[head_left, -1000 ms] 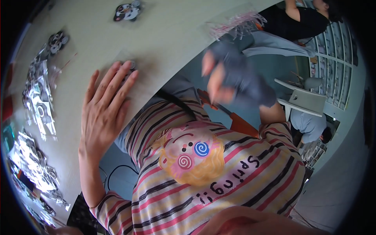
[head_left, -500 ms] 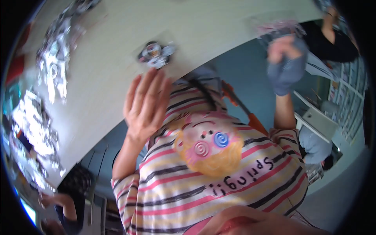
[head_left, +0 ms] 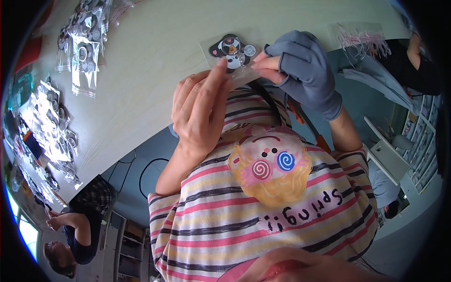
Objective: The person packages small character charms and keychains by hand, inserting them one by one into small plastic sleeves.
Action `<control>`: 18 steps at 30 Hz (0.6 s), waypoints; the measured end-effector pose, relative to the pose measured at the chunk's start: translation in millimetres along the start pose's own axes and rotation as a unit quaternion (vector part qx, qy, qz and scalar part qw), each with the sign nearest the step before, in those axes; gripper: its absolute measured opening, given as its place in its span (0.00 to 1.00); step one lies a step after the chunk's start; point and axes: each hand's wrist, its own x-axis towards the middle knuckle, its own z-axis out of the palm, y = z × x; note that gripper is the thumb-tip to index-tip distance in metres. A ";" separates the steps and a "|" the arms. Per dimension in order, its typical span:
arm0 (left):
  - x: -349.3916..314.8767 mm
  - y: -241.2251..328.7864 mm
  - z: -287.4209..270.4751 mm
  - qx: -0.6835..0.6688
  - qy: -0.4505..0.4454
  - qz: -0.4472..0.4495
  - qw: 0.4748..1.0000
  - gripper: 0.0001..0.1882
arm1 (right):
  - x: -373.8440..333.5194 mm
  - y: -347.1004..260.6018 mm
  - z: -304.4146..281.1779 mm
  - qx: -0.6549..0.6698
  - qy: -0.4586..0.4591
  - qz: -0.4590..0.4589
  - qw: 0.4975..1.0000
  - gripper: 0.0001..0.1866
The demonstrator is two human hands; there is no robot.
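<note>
A small clear plastic bag (head_left: 205,47) lies near the table's front edge, with a black-and-white panda-like charm (head_left: 229,41) and a small round silvery piece (head_left: 249,50) in or on it. My bare left hand (head_left: 197,110) is at the bag's near side, its index fingertip over the bag and its thumb apart from that finger. At the bag's right side is my right hand (head_left: 303,70) in a grey fingerless glove. Its thumb and fingertips are pinched together; whatever they hold is too small to make out.
Bagged charms (head_left: 87,51) lie on the table (head_left: 150,70) at the far left, with a larger shiny heap (head_left: 49,127) nearer. Thin pink-and-white strips (head_left: 364,40) rest on clear plastic at the right edge. One person (head_left: 82,235) is at lower left, another person's arm (head_left: 413,51) at far right.
My right hand has moved left from the pink-and-white strips to the bag's right side, its fingers pinched. My left hand has come to the bag's near edge. The view has shifted.
</note>
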 end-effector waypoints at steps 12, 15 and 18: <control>7.1 -2.7 -0.8 -0.059 0.021 -0.082 0.995 0.31 | 16.5 -13.6 -2.4 -0.012 -0.003 0.134 0.991 0.11; 5.1 -4.1 -0.6 -0.042 0.035 -0.067 0.996 0.31 | 22.2 -14.2 0.1 -0.052 0.003 0.122 0.991 0.12; 5.9 -3.1 -2.4 -0.028 0.031 -0.078 0.996 0.32 | 23.5 -13.8 0.1 -0.033 -0.008 0.147 0.989 0.12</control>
